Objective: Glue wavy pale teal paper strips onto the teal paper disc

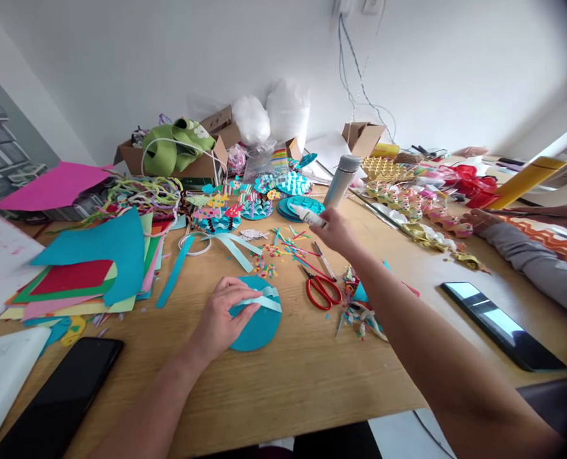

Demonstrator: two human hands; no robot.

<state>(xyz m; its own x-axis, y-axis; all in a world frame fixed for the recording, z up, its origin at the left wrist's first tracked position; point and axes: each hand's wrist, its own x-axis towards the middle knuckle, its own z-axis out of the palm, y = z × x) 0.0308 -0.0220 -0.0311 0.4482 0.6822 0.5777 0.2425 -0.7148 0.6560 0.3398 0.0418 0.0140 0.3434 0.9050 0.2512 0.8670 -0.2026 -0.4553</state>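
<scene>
Our left hand (pixel 226 315), nearer the blue circle (pixel 255 335), pinches a pale strip (pixel 270 303) running crosswise over it — our right hand (pixel 338 233), farther off, grips a white bottle (pixel 307 215).

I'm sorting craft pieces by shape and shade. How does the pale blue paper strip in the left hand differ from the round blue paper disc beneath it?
The pale blue paper strip is narrow, while the round blue paper disc is broader. The strip is lighter, the disc a deeper blue. The strip is pinched in the left hand, whereas the disc lies flat on the brown wooden table. Both look like blue paper.
</scene>
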